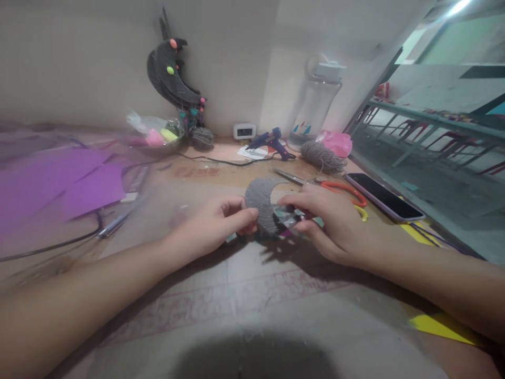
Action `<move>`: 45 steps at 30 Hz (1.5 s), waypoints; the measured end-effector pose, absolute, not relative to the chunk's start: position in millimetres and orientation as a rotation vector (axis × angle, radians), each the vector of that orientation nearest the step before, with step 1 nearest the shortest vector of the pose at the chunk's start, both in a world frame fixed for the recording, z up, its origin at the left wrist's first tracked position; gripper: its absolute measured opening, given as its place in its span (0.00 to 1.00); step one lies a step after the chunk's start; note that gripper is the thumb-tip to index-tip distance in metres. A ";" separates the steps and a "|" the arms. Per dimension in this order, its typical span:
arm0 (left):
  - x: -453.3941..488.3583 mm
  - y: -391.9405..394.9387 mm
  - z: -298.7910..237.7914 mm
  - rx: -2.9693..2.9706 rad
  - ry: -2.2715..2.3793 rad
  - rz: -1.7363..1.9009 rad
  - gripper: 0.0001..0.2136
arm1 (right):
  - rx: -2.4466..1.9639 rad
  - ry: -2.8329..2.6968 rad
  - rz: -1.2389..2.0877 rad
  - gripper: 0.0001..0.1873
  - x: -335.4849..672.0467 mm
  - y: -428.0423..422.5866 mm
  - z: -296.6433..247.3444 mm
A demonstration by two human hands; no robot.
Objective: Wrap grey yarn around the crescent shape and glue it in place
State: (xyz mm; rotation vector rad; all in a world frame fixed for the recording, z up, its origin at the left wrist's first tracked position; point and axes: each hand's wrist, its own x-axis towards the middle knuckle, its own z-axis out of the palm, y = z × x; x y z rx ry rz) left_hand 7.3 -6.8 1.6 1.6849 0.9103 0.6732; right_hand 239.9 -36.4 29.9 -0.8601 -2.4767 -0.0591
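Observation:
A crescent wrapped in grey yarn (260,200) is held up over the table, its hollow side turned to the right. My left hand (231,221) pinches its outer edge between thumb and fingers. By the inner curve, my right hand (329,218) has thumb and fingers closed around something small with dark and shiny parts, too blurred to name. Patches of teal and purple show beneath the crescent's lower tip. Just beyond my right hand lie scissors with orange handles (345,190), partly covered by that hand.
Along the wall stand a dark crescent hanging (169,73), a small white clock (244,131), a blue glue gun (272,142), a grey yarn skein (321,156) and a clear bottle (315,105). A phone (384,196) lies right, purple sheets (59,179) left. A cord (224,162) crosses the back.

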 end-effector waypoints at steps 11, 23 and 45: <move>7.5 -7.0 3.3 1.672 0.933 0.715 0.15 | -0.824 -2.508 -0.441 0.13 236.8 -29.7 19.3; 6.7 -5.5 2.9 1.650 0.919 0.710 0.15 | -0.829 -2.528 -0.461 0.12 238.0 -28.2 14.8; 8.6 -3.9 3.9 1.539 0.911 0.671 0.13 | -0.819 -2.542 -0.372 0.11 239.2 -28.5 14.4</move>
